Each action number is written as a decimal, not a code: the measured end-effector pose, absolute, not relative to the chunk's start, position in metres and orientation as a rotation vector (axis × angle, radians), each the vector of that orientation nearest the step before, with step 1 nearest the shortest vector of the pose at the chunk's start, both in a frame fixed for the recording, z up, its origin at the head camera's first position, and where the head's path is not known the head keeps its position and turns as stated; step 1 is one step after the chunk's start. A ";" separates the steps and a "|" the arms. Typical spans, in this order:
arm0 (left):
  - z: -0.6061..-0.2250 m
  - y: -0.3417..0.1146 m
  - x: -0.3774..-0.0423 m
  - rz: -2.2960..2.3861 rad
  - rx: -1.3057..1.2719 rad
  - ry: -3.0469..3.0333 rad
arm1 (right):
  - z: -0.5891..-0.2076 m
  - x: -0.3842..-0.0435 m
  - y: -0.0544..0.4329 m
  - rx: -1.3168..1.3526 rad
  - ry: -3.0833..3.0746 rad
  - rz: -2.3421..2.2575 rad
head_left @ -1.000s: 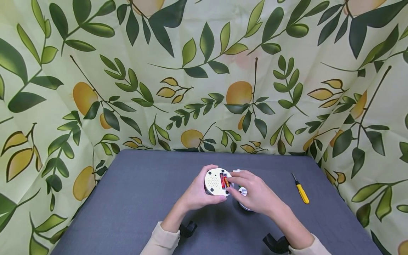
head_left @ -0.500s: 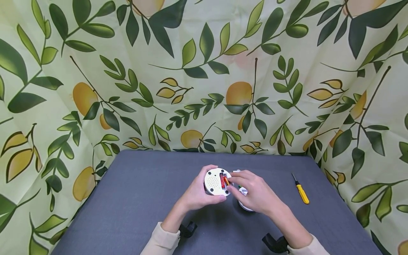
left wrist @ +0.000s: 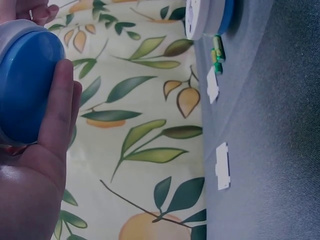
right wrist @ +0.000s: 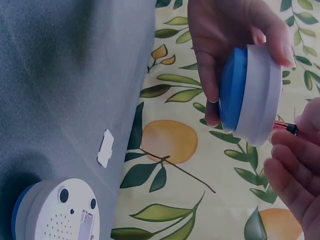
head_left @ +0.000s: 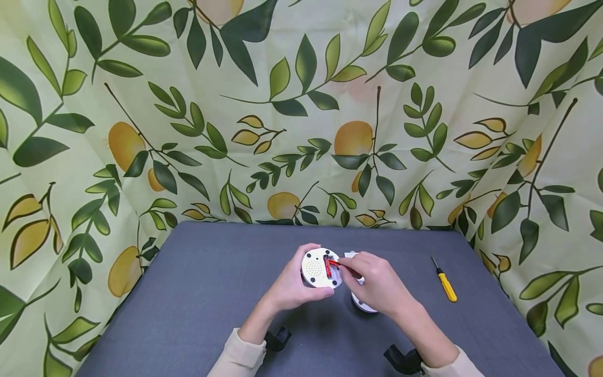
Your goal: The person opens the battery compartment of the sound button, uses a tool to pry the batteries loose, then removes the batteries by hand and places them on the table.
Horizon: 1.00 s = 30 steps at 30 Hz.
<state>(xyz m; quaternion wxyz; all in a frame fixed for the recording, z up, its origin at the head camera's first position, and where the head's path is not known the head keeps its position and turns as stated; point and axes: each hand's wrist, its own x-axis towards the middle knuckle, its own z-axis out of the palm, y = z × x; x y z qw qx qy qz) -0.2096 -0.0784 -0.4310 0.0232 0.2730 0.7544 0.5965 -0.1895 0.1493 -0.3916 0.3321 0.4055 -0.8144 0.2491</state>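
My left hand (head_left: 288, 285) grips a round white device (head_left: 313, 269) by its rim, its underside with speaker holes and battery compartment facing up toward me. Its blue dome (left wrist: 30, 85) shows in the left wrist view. One red battery (head_left: 327, 266) lies in the compartment. Between the thumb and fingers of my right hand (head_left: 377, 283) is a second red battery (right wrist: 284, 126), pinched at its dark end and sticking out from the device's underside. Its other end is at the compartment; whether it touches there I cannot tell.
A similar device (right wrist: 60, 215) lies underside up on the table, partly behind my right hand in the head view. Near it are green batteries (left wrist: 218, 54) and two white covers, one nearer (left wrist: 223, 166). A yellow-handled screwdriver (head_left: 445, 280) lies at the right.
The second red battery lay slanted in the compartment under my right fingers; now it stands tilted out of it, pinched. My right hand has shifted slightly; the left keeps its hold.
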 end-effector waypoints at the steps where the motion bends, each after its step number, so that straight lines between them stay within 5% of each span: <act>1: -0.431 -0.079 -0.210 1.848 0.842 2.336 | -0.392 -0.190 0.149 1.060 -2.125 0.677; 30: -0.431 -0.087 -0.216 1.878 0.830 2.357 | -0.398 -0.191 0.157 0.731 -2.227 1.184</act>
